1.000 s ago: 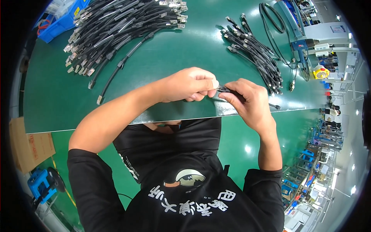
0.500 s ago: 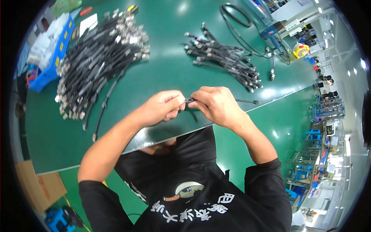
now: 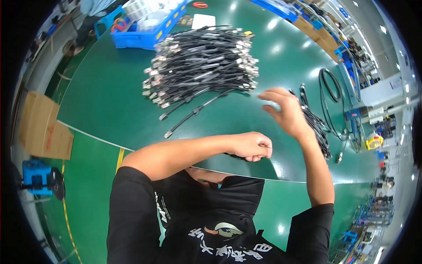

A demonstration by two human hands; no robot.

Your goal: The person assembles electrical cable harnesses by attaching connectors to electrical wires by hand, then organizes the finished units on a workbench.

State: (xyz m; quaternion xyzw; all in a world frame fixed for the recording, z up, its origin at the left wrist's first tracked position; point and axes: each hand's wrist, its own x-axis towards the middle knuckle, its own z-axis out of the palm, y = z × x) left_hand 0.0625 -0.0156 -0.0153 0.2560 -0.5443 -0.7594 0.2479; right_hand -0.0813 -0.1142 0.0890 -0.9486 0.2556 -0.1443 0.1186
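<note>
right hand (image 3: pixel 283 110) spread, thumb apart from fingers, between large cable pile (image 3: pixel 206 66) and smaller cable bundle (image 3: pixel 314 121). left hand (image 3: pixel 254 146) curled near edge of green table (image 3: pixel 118 88), dark piece (image 3: pixel 236 155) showing beneath; cannot tell if gripped.

We are looking at a factory workshop: a broad green-topped workbench (image 3: pixel 110 97) bears a large heap of short black cables with silvery plugs (image 3: pixel 202 66), a blue plastic parts bin (image 3: pixel 132 40) and a blue corded hand tool (image 3: pixel 353 115), above a glossy green floor (image 3: pixel 94 174) with yellow marking lines (image 3: pixel 66 211).
</note>
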